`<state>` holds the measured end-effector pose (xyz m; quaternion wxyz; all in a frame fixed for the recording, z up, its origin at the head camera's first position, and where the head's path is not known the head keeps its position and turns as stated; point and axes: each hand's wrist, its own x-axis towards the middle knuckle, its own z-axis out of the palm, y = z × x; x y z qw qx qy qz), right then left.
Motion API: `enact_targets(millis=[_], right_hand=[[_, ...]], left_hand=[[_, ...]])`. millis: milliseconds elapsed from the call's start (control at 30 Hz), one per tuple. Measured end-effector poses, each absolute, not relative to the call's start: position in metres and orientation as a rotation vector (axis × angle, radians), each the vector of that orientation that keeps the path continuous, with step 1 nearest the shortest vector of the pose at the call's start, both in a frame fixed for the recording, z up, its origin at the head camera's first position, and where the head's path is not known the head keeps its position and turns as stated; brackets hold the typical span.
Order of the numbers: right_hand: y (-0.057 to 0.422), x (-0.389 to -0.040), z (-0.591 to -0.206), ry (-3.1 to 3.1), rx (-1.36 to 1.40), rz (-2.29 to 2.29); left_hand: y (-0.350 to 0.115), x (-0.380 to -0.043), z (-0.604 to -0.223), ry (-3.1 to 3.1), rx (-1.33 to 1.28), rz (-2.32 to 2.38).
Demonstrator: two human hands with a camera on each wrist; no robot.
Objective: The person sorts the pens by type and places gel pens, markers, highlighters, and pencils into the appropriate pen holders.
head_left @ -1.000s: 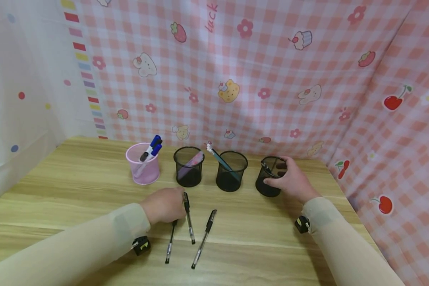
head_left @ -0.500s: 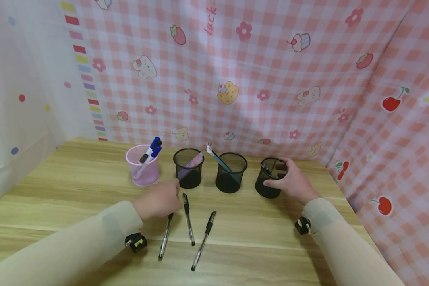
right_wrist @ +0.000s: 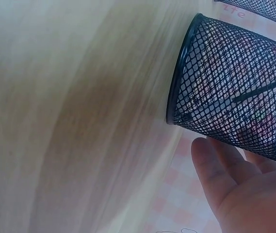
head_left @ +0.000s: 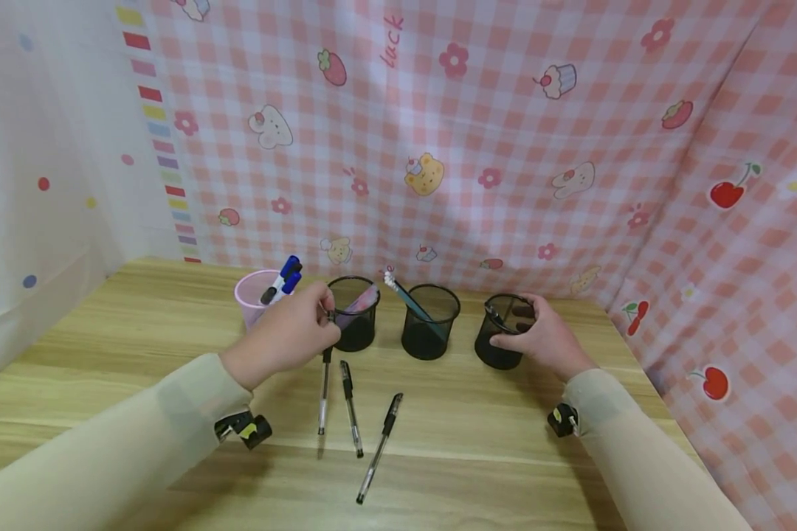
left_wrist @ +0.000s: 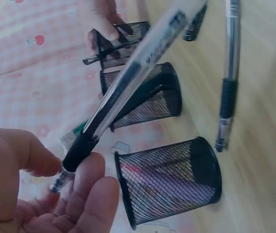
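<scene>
My left hand [head_left: 284,332] pinches a clear gel pen [head_left: 324,398] by its black-capped end, and the pen hangs down over the table. In the left wrist view, the thumb and fingertips hold that pen at its black grip [left_wrist: 80,149]. On the right, my right hand [head_left: 550,335] holds a black mesh pen cup [head_left: 498,352], thumb in front and fingers round its far side. One black pen [head_left: 494,313] leans inside this cup. Two more gel pens lie on the table: one in the middle [head_left: 350,409], one to its right [head_left: 380,448].
Beside my left hand stands a black mesh cup [head_left: 354,335] with a purple patterned item inside. Right of it is another black mesh cup [head_left: 425,343] holding a teal pencil [head_left: 412,302]. A pink cup [head_left: 247,295] with several markers [head_left: 291,271] is partly hidden behind my left hand.
My left hand has risen from the table and moved toward the cups, lifting the leftmost gel pen to hang nearly upright. The right hand and its cup have stayed in place.
</scene>
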<state>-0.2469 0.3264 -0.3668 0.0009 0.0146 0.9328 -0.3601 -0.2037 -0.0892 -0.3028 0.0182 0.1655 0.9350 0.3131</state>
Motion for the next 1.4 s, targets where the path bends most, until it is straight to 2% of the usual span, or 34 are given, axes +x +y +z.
enact_targets(millis=[700,1067,1400], right_hand=[[0.323,-0.244,-0.367,2.92,0.057,-1.174],[0.324,-0.245,-0.365,2.91,0.073,-1.142],[0.323,-0.245,-0.366,2.906,0.076,-1.156]], left_hand=[[-0.051,-0.214,-0.295,2.791,0.654,1.675],[-0.029,-0.219,-0.296,2.75,0.792,1.947],[-0.006,-0.221,-0.299,2.623,0.808,2.115]])
